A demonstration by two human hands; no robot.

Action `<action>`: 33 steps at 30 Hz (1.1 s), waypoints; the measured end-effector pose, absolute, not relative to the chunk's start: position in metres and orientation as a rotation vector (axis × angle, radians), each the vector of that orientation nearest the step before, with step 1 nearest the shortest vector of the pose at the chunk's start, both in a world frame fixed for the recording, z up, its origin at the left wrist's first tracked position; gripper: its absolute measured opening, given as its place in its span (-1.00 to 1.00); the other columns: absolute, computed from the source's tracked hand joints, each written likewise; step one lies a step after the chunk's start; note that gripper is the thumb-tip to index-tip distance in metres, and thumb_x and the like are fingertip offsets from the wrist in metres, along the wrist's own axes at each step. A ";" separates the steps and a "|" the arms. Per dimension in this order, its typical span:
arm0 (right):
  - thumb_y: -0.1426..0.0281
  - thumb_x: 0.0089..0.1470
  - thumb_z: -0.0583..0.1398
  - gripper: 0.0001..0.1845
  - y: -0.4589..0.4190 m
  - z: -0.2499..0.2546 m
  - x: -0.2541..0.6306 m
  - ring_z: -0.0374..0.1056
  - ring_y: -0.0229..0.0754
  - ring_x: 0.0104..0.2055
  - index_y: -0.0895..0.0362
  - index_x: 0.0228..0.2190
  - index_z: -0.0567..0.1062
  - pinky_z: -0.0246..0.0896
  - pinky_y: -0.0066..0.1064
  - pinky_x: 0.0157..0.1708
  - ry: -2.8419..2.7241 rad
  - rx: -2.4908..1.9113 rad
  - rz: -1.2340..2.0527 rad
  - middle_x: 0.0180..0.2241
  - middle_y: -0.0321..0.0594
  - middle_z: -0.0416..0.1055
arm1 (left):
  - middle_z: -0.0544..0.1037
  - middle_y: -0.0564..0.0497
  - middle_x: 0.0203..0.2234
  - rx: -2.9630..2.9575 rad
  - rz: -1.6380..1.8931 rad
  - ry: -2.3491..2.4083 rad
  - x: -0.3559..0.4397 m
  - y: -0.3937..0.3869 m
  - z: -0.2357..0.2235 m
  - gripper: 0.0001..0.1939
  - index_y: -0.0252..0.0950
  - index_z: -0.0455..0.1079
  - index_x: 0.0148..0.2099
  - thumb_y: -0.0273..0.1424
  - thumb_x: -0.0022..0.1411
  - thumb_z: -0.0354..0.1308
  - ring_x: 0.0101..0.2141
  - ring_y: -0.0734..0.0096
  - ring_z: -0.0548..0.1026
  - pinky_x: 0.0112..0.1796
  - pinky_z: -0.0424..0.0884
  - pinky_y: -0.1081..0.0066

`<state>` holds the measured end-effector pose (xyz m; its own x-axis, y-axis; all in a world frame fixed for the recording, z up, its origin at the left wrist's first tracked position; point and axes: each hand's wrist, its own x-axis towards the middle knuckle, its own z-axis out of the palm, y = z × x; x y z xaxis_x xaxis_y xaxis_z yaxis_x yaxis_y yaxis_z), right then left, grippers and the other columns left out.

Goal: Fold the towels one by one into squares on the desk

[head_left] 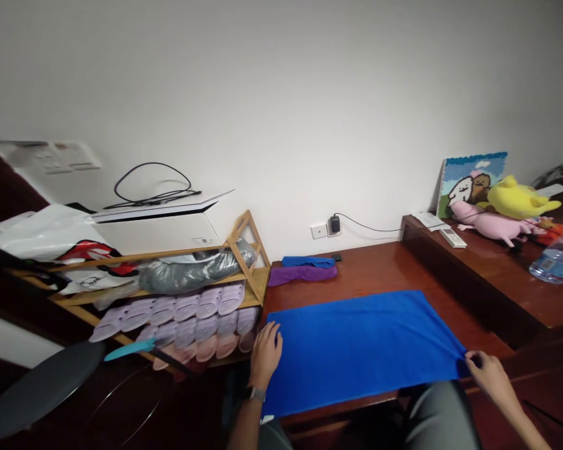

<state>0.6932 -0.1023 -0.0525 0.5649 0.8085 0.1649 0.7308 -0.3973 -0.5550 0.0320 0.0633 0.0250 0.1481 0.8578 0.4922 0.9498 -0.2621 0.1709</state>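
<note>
A blue towel (351,350) lies spread out on the reddish-brown wooden desk, its near edge hanging slightly past the desk's front. My left hand (266,353), with a band on the wrist, rests flat on the towel's left edge, fingers stretched out. At the right edge, my right hand (490,374) pinches the towel's near corner between thumb and fingers, and creases run from that grip across the cloth. A small white tag (266,419) shows at the near left corner. Behind the towel lie a folded purple cloth (303,275) and a folded blue cloth (307,261).
A wooden rack (256,278) with slippers (185,307) and a white box (159,228) stands left. Right, a raised shelf (507,281) bears plush toys (492,224), a remote (452,237) and a water bottle (554,262). A black charger (334,224) is plugged into the wall.
</note>
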 end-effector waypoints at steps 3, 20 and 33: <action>0.01 0.05 0.02 -0.44 -0.105 -0.047 0.682 0.47 0.24 -0.21 0.11 -0.21 0.61 0.41 0.05 -0.16 -1.313 -2.302 -0.044 -0.21 0.13 0.50 | 0.45 -0.18 0.29 -2.296 -0.507 -1.921 0.036 0.110 0.018 -0.51 -0.29 0.42 0.29 -0.29 0.47 -0.10 0.28 0.09 0.39 0.27 0.32 0.09; 0.16 0.40 -0.10 -0.32 0.114 0.028 0.256 -0.15 0.04 0.52 0.14 0.42 0.16 -0.27 0.03 0.48 -2.372 -1.425 0.555 0.46 -0.11 0.03 | 0.09 -0.18 0.48 -2.313 -0.278 -2.031 0.023 0.146 -0.027 -0.37 -0.20 0.08 0.51 -0.11 0.51 -0.17 0.44 0.12 0.08 0.38 0.05 0.01; 0.06 0.40 -0.22 -0.26 0.130 -0.006 0.518 -0.29 -0.07 0.54 0.06 0.47 -0.02 -0.41 -0.05 0.47 -2.038 -2.289 0.290 0.51 -0.23 -0.15 | 0.12 -0.15 0.47 -2.248 -0.243 -2.025 0.020 0.157 -0.024 -0.36 -0.16 0.09 0.51 -0.09 0.50 -0.18 0.44 0.13 0.09 0.38 0.01 -0.02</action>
